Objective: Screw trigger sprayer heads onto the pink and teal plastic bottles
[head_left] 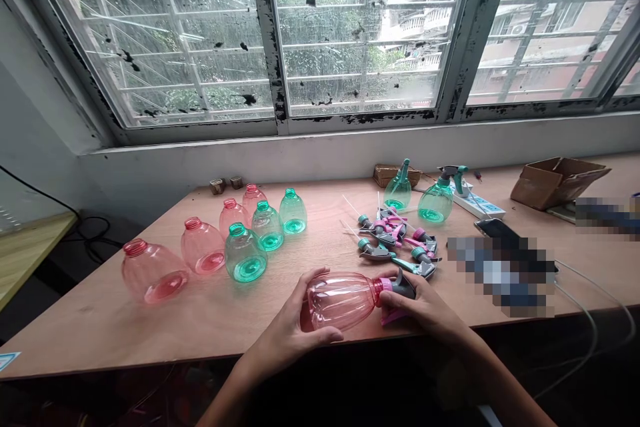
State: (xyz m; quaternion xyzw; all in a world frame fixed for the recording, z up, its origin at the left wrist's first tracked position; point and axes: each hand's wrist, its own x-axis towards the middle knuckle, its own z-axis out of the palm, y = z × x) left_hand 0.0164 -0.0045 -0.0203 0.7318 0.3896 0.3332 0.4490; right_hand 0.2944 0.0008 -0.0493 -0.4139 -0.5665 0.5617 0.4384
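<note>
A clear pink spray bottle (340, 300) lies on its side in the air near the table's front edge, its neck towards the right. My left hand (300, 320) is wrapped round its base end. At the neck, my right hand (420, 300) grips the pink collar of the grey and pink spray head (400, 285), which sits on the bottle's mouth; how tightly it is seated I cannot tell. Just beyond my hands lies a pile of loose spray heads (395, 237), grey with pink or green parts, some with thin tubes.
Open pink bottles (203, 247) and green bottles (246, 257) stand at the left. Two green spray bottles with heads (436, 203) stand at the back, beside a white power strip (477, 203). A cardboard box (550, 183) and a dark phone (505, 233) are at the right.
</note>
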